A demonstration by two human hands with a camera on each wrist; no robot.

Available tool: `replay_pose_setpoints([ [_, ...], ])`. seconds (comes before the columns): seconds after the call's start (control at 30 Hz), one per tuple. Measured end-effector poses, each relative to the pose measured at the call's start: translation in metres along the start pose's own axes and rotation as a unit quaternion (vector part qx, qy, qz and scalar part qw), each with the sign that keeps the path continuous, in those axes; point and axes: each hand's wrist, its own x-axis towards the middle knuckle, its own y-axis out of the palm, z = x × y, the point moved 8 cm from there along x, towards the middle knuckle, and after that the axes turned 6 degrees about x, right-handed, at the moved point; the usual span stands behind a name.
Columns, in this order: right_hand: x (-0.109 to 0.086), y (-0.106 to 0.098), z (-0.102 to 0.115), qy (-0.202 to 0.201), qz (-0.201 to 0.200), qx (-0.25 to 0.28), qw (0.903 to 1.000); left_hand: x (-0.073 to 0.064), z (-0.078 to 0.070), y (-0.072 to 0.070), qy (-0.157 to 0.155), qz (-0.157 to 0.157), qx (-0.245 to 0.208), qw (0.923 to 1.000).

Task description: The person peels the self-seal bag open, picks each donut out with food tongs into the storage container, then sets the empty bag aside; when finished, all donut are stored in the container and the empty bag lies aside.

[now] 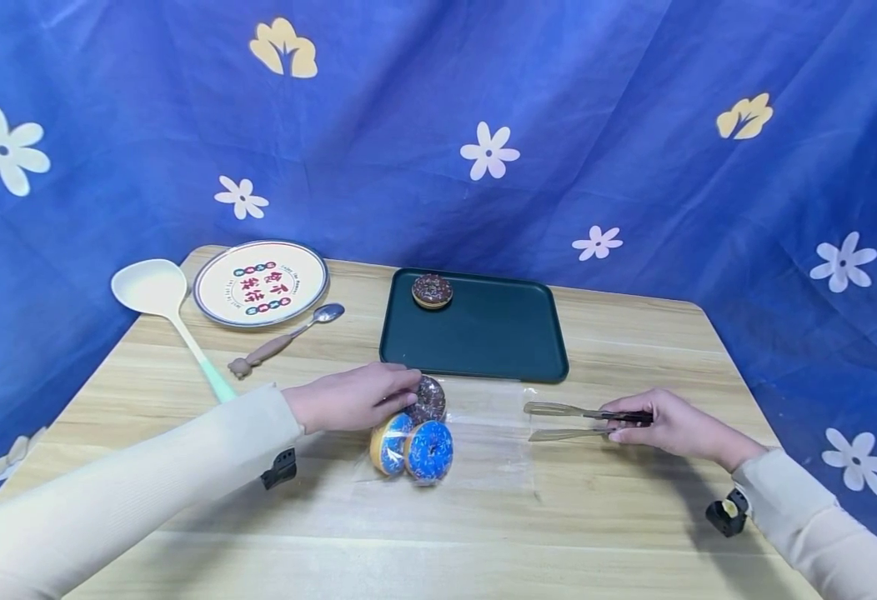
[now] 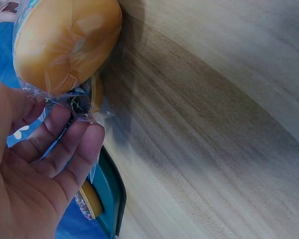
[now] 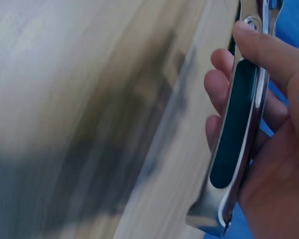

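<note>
My left hand (image 1: 359, 397) pinches the edge of a clear plastic bag (image 1: 494, 446) lying on the table. Inside its left end are a chocolate doughnut (image 1: 428, 400) and two blue-iced doughnuts (image 1: 429, 452) with sprinkles. The left wrist view shows the film at my thumb and fingertips (image 2: 92, 142), just under one doughnut's tan base (image 2: 67, 45). To the right of the bag, my right hand (image 1: 667, 425) grips metal tongs (image 3: 234, 124) with dark handle inlays. The tongs' tips are parted, point left towards the bag and have nothing between them.
Behind the bag stands a dark green tray (image 1: 483, 333) with another chocolate doughnut (image 1: 432, 291) at its back left. A patterned plate (image 1: 217, 287), a spoon (image 1: 269, 348) and a white ladle (image 1: 149, 287) with a mint-green handle lie at the left. A blue floral cloth (image 1: 408, 100) hangs behind the table.
</note>
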Motion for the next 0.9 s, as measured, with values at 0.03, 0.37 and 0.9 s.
replay_pose_setpoints([
  [0.03, 0.001, 0.002, 0.000, 0.001, -0.002, -0.002, 1.0000, 0.000, 0.000, 0.000, 0.000, 0.000, 0.000, 1.0000],
  [0.37, 0.013, 0.014, 0.006, 0.010, -0.010, -0.059, 0.9982, 0.000, 0.000, 0.000, -0.002, -0.002, -0.003, 1.0000],
  [0.9, 0.019, 0.019, 0.006, -0.005, -0.020, -0.081, 0.9965, -0.001, 0.001, 0.000, -0.007, -0.006, 0.002, 1.0000],
])
